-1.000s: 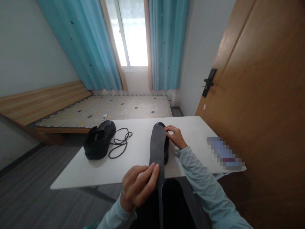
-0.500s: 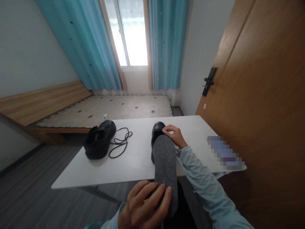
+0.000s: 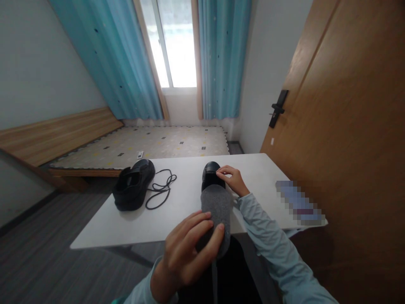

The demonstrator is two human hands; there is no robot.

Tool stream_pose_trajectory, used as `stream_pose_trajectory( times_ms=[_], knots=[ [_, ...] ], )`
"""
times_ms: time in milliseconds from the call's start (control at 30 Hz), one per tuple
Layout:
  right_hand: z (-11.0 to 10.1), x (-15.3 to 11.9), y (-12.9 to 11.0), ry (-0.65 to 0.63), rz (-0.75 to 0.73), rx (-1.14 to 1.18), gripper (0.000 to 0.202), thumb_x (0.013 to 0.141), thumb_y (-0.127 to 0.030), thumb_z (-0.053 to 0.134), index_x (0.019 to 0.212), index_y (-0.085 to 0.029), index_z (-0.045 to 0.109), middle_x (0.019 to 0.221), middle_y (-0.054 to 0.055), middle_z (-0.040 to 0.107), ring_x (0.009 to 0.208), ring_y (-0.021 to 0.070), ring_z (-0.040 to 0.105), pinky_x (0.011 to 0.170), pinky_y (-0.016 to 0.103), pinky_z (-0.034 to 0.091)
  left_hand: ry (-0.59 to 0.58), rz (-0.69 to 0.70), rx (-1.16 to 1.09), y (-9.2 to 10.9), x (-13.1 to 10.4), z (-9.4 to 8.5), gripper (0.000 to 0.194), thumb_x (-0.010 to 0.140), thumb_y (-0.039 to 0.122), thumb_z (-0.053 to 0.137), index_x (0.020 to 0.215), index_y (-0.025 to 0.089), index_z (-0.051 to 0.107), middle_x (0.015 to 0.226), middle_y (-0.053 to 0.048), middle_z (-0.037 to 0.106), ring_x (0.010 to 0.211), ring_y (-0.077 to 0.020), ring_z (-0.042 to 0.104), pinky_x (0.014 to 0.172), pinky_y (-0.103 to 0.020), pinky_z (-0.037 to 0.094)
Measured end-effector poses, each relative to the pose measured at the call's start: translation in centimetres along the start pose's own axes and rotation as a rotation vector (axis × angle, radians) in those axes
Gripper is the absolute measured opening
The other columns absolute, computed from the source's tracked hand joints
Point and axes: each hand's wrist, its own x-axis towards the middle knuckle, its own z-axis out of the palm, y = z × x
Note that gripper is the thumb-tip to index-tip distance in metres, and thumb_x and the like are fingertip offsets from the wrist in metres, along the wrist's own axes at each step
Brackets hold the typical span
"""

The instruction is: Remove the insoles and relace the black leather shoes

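Observation:
A grey felt insole [image 3: 217, 202] is in my left hand [image 3: 193, 247], gripped near its lower end. Its far end overlaps the opening of a black shoe [image 3: 211, 168] on the white table, hiding the shoe's rear part. The fingertips of my right hand [image 3: 233, 179] pinch the shoe's right upper edge near the front. To the left, a second black shoe [image 3: 133, 188] stands alone with its opening showing. A black lace [image 3: 160, 190] lies in loose loops beside that shoe.
The white table [image 3: 101, 228] carries a blurred bluish item [image 3: 299, 202] at its right edge. Beyond it stands a bed [image 3: 177, 139] with a small white object [image 3: 140, 155] on it. A wooden door [image 3: 351, 126] rises close on the right.
My left hand has moved up and forward along with the insole, which now reaches lower over the shoe opening, exposing more of the shoe's front. My right hand stays at the shoe's edge.

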Motion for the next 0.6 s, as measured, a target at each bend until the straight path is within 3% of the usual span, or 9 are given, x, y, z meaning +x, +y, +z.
stream_pose_trajectory(
  times_ms=[200,400,600],
  knots=[
    [0.0,-0.1,-0.1,-0.015,0.027,-0.004,0.016,0.077,-0.033,0.065,0.072,-0.019,0.069,0.086,0.006,0.070,0.084,0.0187,0.063,0.070,0.030,0.047,-0.055,0.001,-0.111,-1.5,-1.5,2.4,0.027,0.084,0.007,0.057,0.109,0.014,0.063,0.098,-0.008,0.067,0.102,-0.0179,0.063,0.093,-0.034,0.055],
    [0.0,-0.1,0.0,-0.013,0.031,-0.007,0.015,0.076,-0.032,0.066,0.072,-0.018,0.069,0.086,0.006,0.069,0.085,0.0192,0.063,0.070,0.030,0.046,-0.118,-0.094,-0.300,-2.8,-1.8,3.4,0.032,0.092,0.015,0.045,0.123,0.012,0.052,0.109,-0.012,0.068,0.109,-0.0166,0.061,0.095,-0.032,0.053],
    [-0.1,-0.2,0.1,-0.018,0.018,-0.010,0.016,0.077,-0.035,0.065,0.073,-0.019,0.069,0.086,0.006,0.069,0.085,0.0189,0.063,0.070,0.031,0.048,-0.348,-0.069,-0.228,-5.9,-0.7,5.2,0.031,0.094,0.018,0.040,0.120,0.017,0.057,0.118,-0.009,0.066,0.114,-0.0184,0.059,0.101,-0.044,0.046]
  ],
)
